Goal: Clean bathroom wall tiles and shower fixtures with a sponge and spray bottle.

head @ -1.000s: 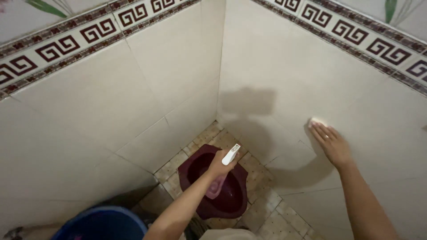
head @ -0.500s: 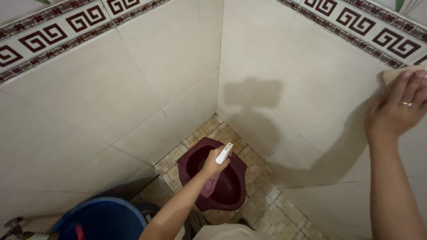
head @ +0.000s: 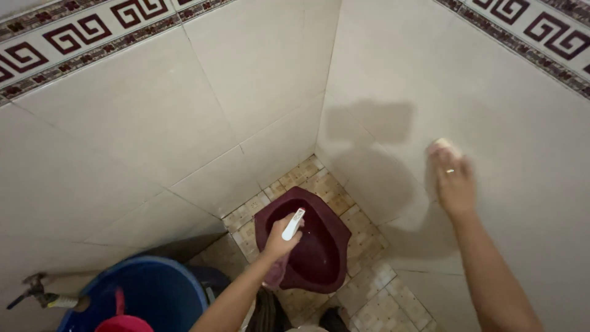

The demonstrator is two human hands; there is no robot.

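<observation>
While the right hand (head: 453,183) presses a pale sponge (head: 444,146), glossy tile (head: 528,154) gleams.

Maroon squat toilet pan (head: 319,246) sits in the floor corner, set into small beige floor tiles (head: 369,289). Blue bucket (head: 144,292) stands at lower left, a red scoop (head: 123,323) inside it (only partly in view). Metal tap (head: 37,292) projects just beside the bucket. Maroon key-pattern border (head: 92,34) runs along the upper walls.

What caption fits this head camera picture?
Right hand presses a pale sponge on the wall tile; left hand holds a spray bottle.
</observation>
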